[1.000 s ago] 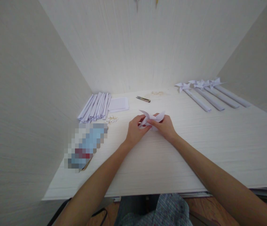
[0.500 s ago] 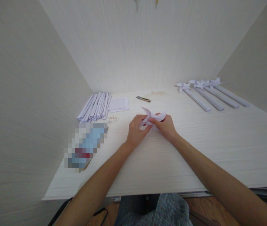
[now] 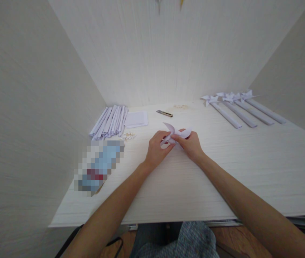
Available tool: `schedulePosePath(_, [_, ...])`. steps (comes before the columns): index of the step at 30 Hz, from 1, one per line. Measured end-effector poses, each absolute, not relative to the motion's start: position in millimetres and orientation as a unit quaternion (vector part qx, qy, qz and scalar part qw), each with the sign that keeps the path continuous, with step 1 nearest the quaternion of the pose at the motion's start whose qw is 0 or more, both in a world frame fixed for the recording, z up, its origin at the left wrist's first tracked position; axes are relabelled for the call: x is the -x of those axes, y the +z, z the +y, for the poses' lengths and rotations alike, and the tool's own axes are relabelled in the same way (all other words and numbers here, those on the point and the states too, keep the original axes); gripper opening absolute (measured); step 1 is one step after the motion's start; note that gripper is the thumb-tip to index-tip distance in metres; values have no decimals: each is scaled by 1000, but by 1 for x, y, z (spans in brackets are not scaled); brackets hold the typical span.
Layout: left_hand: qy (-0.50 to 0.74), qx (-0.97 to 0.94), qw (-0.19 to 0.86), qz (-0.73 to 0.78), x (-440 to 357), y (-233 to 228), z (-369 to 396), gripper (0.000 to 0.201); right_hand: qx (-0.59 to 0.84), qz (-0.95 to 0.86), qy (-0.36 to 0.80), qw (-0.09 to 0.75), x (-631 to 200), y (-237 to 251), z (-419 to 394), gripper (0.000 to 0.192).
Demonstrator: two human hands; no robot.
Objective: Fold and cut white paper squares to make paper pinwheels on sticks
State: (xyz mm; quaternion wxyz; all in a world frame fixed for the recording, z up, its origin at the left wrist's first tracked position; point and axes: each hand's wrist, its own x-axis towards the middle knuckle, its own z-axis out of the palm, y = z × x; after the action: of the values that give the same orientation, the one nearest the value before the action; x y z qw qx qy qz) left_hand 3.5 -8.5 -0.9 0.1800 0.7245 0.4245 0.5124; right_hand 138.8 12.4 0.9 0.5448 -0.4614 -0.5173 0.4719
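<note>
Little has shifted since a moment ago: both hands have stayed at the middle of the frame, edging a touch to the right, and the paper's flaps sit a little flatter than they did a second back. At the centre of the picture the left hand (image 3: 156, 148) and the right hand (image 3: 191, 145) meet just above the desk (image 3: 222, 172), each pinched closed on the same small folded white paper piece (image 3: 175, 133), fingertips pressing into its middle while two pointed flaps stick out above the knuckles. In the left-centre of the frame a bundle of folded paper strips (image 3: 109, 122) lies fanned against the side wall, with a flat stack of white paper squares (image 3: 136, 119) just beside it and a scatter of small pale bits (image 3: 128, 136) below. A small cutter (image 3: 164, 113) lies near the back of the desk, above the hands. At the upper right four finished paper pinwheels (image 3: 235, 107) on rolled paper handles lie side by side, well apart from the hands. A blurred-out object (image 3: 98, 166) sits at lower left near the desk edge.
</note>
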Motion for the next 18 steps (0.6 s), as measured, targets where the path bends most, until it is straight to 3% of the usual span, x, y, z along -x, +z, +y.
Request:
schedulePosePath(12, [518,-712,160,447,-3,5,-12,18,444,-497,503,551,-137,-4,14,31])
schedulePosePath(18, [521,-711,183,435,-2,3,-13,35,432,-470,533,555,-136,-2,13,30])
